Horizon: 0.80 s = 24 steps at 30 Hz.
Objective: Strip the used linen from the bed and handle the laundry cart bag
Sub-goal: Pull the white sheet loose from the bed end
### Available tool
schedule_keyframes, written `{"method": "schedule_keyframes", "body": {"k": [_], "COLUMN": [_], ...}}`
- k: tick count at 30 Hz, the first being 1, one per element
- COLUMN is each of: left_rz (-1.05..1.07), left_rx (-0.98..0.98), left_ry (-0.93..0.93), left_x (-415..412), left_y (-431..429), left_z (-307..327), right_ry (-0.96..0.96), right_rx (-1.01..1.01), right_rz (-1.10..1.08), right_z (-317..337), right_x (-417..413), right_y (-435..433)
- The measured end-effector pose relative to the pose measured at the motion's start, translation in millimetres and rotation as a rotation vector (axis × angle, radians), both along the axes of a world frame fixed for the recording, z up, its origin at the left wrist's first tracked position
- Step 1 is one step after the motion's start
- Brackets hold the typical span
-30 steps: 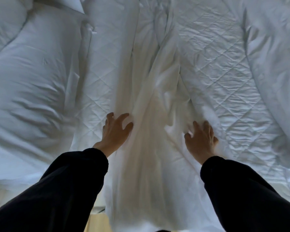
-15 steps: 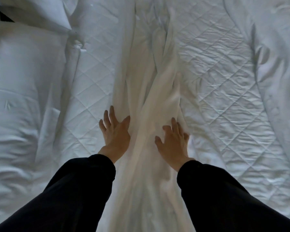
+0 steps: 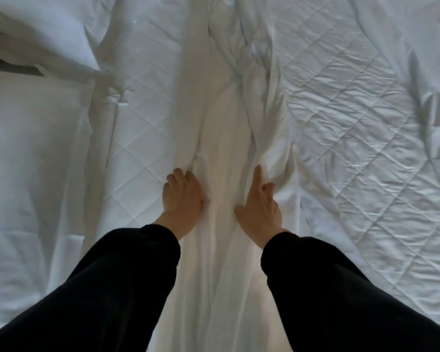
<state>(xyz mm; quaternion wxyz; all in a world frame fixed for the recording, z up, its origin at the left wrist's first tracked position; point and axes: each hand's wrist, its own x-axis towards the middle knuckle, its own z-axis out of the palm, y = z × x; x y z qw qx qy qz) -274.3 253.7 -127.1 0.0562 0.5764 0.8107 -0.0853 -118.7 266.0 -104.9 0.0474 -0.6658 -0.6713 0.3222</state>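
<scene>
White cotton, thin and limp by my reading: the crumpled white bed sheet (image 3: 221, 138) lies gathered into one long ridge on the bed, running from 12 o'clock through the centre of my view down to 6 o'clock. I judge it light, soft and floppy, with no stiffness to push against. It should drag and trail over what lies beneath, so it wants bunching in fistfuls rather than pinching at an edge. The thick folds on either flank of the ridge look like the best hold.

My left hand (image 3: 182, 196) sits on the 9 o'clock flank, knuckles up, fingers curled into a fold. My right hand (image 3: 261, 207) is on the 3 o'clock flank, forefinger straight along the crease, the other fingers hooked into the cloth, thumb spread. The arms, in long black sleeves (image 3: 99, 288), reach in from 6 o'clock, nearly parallel.

Under the sheet lies a white diamond-quilted mattress pad (image 3: 341, 128), bare at 3 o'clock, and a plump white pillow (image 3: 31, 153) rests at 9 o'clock.
</scene>
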Motion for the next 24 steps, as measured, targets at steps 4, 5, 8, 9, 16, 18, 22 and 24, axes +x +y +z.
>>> {"method": "schedule_keyframes", "body": {"k": [4,5,8,9,16,18,22,24], "left_rz": [0.068,0.076,0.120,0.150,0.190,0.222,0.414,0.476], "left_rx": [0.037,0.038,0.026,0.034,-0.015,-0.044,0.043,0.093], "left_ry": [-0.081,-0.107,-0.154,-0.178,-0.084,-0.070,-0.093,-0.157], "left_x": [-20.8,-26.9,-48.6,-57.3,-108.0,-125.7,-172.2,-185.0], "left_y": [28.1,33.3,47.5,51.6,61.7,62.6,55.8,50.1], "left_z": [-6.8,-8.3,-7.2,-6.6,-3.9,-3.3,-0.9,0.3], "right_ry": [-0.062,-0.077,-0.155,-0.181,-0.311,-0.149,0.280,0.478], "right_rx": [0.022,0.046,0.155,0.172,0.056,0.025,-0.009,-0.062], "right_rz": [-0.059,-0.058,-0.063,-0.080,-0.265,-0.361,-0.426,-0.375], "right_z": [-7.2,-9.0,-14.0,-16.1,-10.2,2.4,24.3,30.5], "right_x": [-5.2,-6.7,-10.5,-11.4,-16.8,-21.3,-62.3,-92.0], "right_y": [26.0,32.4,54.7,63.1,102.1,109.0,109.8,102.3]}}
